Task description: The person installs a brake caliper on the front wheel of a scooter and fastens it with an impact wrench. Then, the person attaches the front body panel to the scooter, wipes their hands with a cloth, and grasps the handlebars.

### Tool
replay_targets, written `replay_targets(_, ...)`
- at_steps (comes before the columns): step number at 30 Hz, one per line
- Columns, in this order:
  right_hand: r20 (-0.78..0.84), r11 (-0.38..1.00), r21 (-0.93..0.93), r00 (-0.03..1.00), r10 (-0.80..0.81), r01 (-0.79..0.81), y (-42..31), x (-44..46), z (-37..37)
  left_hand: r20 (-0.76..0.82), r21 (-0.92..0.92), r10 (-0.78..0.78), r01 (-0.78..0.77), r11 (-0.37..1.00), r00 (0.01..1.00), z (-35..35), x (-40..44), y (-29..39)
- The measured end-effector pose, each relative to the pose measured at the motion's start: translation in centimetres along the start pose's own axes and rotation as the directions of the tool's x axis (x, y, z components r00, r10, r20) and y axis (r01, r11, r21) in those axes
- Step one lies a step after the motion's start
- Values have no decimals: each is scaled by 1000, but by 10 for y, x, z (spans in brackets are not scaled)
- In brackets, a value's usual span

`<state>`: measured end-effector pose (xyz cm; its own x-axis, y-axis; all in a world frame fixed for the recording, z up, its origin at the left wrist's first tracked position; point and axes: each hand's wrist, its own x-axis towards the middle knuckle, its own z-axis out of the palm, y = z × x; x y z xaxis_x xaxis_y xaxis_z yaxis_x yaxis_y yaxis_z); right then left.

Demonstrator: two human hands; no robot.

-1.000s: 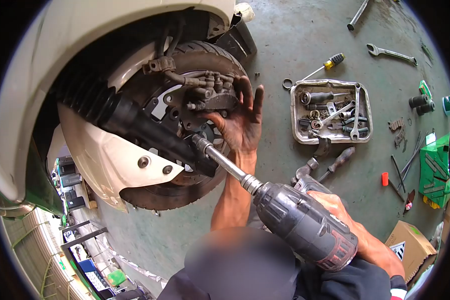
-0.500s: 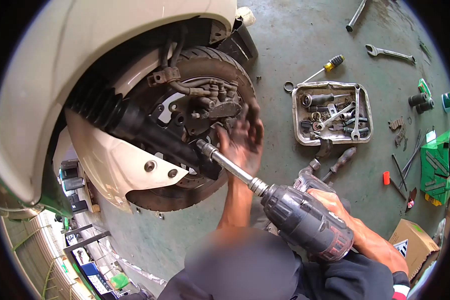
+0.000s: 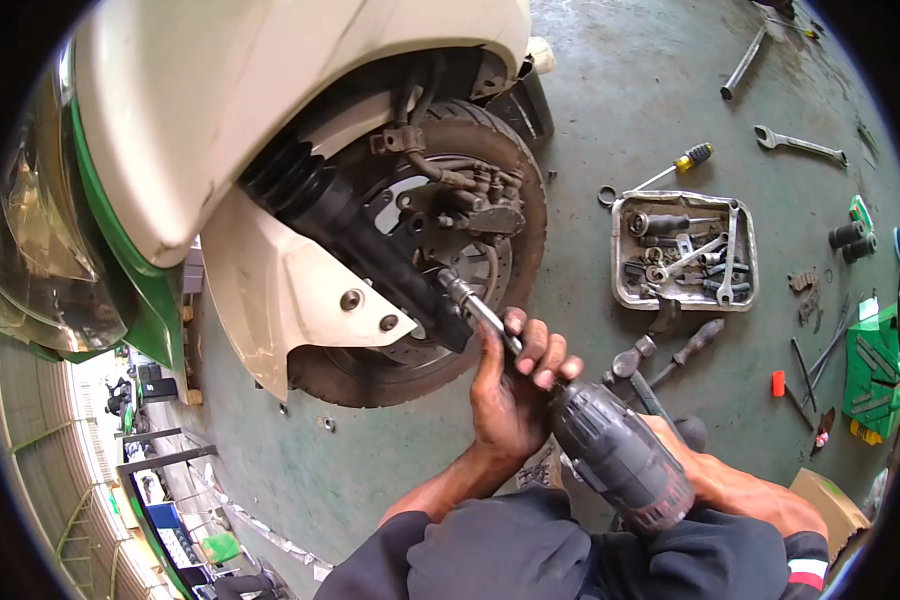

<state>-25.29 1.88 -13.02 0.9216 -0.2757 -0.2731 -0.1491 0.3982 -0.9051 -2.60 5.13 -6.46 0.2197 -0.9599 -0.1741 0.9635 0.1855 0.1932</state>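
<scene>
My right hand point(image 3: 682, 450) grips a black impact wrench point(image 3: 625, 455), its fingers mostly hidden behind the tool's body. From the wrench's nose a long metal extension bar point(image 3: 492, 318) runs up-left to a socket point(image 3: 452, 283) at the lower end of the black fork leg point(image 3: 370, 240). My left hand point(image 3: 515, 390) is closed around the bar just ahead of the wrench, palm facing up. Behind the fork are the wheel point(image 3: 320, 385) and the brake caliper point(image 3: 490, 215). A cream fender point(image 3: 260, 300) with two bolts covers part of the wheel.
A metal tray point(image 3: 618, 255) of sockets and wrenches lies on the floor at right. Around it are a screwdriver point(image 3: 692, 157), a combination wrench point(image 3: 800, 143) and a hammer point(image 3: 635, 355). Farther right stand a green case point(image 3: 878, 365) and a cardboard box point(image 3: 830, 505).
My left hand has come back from beside the caliper and closed around the extension bar. The wrench has shifted slightly down and right in view; the whole view has shifted too.
</scene>
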Motion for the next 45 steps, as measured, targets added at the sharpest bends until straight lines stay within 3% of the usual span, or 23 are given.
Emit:
replay_targets(2,81,923,-319,977,-197,213,-6,-5,-11,-25,136,-28,31,990,999,14,-5,-4)
replay_targets(5,30,905,-356,970,-239,234,-23,-14,-12,12,255,-67,62,965,998,10,-13,-9)
replay_targets(8,-6,950,-223,974,-226,219,-13,-12,-10,43,231,-116,103,967,992,-3,-6,-19)
replay_targets(9,2,965,-185,982,-187,184,-8,-6,-5,-10,286,-90,89,954,996,-6,-5,-23)
replay_targets(11,46,883,-385,961,-273,269,8,9,3,-139,407,-49,102,908,989,-20,-3,-24)
replay_targets(17,190,786,-577,973,-134,221,41,24,10,-276,558,-79,227,798,958,-69,-18,-20)
replay_targets(19,244,702,-672,965,-93,237,34,23,8,-279,523,-131,265,810,951,-74,-18,-13)
replay_targets(20,317,653,-676,935,-162,342,32,27,4,-290,513,-147,284,810,946,-77,-20,-11)
replay_targets(21,347,640,-708,936,-54,299,25,30,-5,-296,507,-165,301,808,941,-78,-20,-9)
replay_targets(23,280,359,-914,934,223,189,-21,40,-19,-304,477,-204,335,813,930,-78,-18,-7)
replay_targets(26,226,198,-958,971,78,207,-92,63,-35,-251,420,-305,387,821,919,-90,-13,-3)
replay_targets(28,192,113,-975,981,-12,192,-142,84,-30,-245,264,-292,353,898,925,-94,-15,-8)
replay_targets(31,66,-5,-998,970,-233,66,-176,130,-27,-169,118,-320,341,932,932,-113,-10,-7)
replay_targets(33,-62,143,-989,959,-278,-22,-192,163,-37,-136,97,-353,367,925,926,-127,7,-3)
replay_targets(34,-70,237,-971,953,-294,2,-191,182,-48,-16,108,-370,370,923,929,-147,22,1)
replay_targets(37,-123,574,-812,932,-340,103,-169,222,-51,-32,179,-178,181,967,984,-122,65,-3)
replay_targets(38,-149,615,-780,923,-354,110,-163,228,-49,20,230,-113,105,967,993,-117,78,-1)
replay_targets(41,-189,614,-771,862,-471,167,-148,228,-42,-33,67,-72,74,995,997,-125,98,-5)
replay_targets(42,-213,618,-771,855,-473,150,-149,226,-39,-227,57,-32,46,997,973,-106,95,-13)
replay_targets(44,-232,618,-768,827,-513,168,-145,226,-36,168,-242,-152,190,952,974,-165,102,-15)
replay_targets(45,-245,622,-764,815,-525,171,-142,225,-35,101,-277,-131,154,948,986,-163,97,-16)
